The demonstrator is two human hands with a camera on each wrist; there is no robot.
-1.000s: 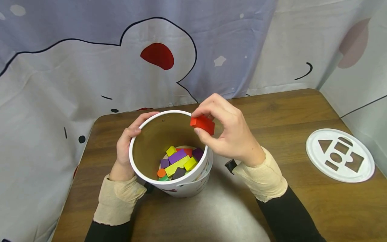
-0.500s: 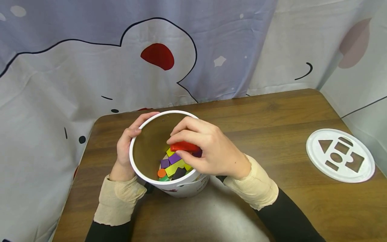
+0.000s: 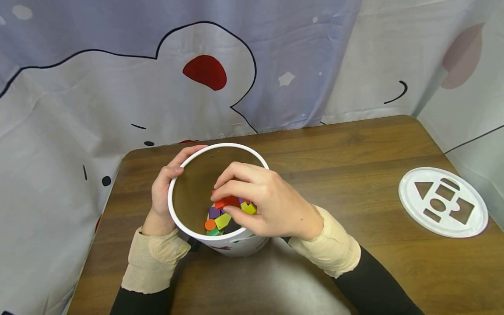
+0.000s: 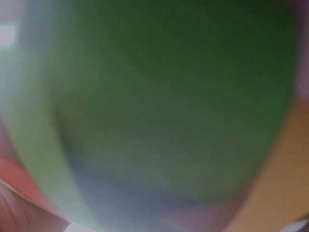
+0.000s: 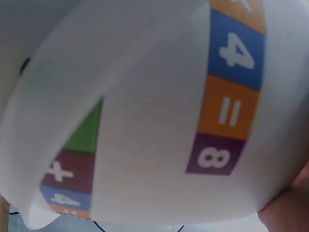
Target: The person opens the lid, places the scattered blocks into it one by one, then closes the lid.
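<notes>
A white bucket (image 3: 240,249) stands on the table in the head view, with its mouth tilted towards me. My left hand (image 3: 162,194) grips its left rim, thumb over the edge and fingers along the outside. Inside the mouth, my right hand (image 3: 264,199) pinches a red block (image 3: 229,202) between thumb and fingers, over several coloured blocks. Among these are an orange cylinder (image 3: 210,225), a purple block (image 3: 214,213) and a yellow block (image 3: 223,220); the right hand hides others. Number prints show on the bucket wall (image 5: 149,145) in the right wrist view. The left wrist view is a blurred green surface (image 4: 169,96).
A white round lid (image 3: 412,209) with shaped cut-outs lies at the right side of the wooden table (image 3: 354,162). A patterned curtain (image 3: 118,100) hangs behind the table's back edge and along its sides.
The right hand has moved left and down from the bucket's right rim into its mouth, carrying the red block. The left hand and bucket have stayed in place.
</notes>
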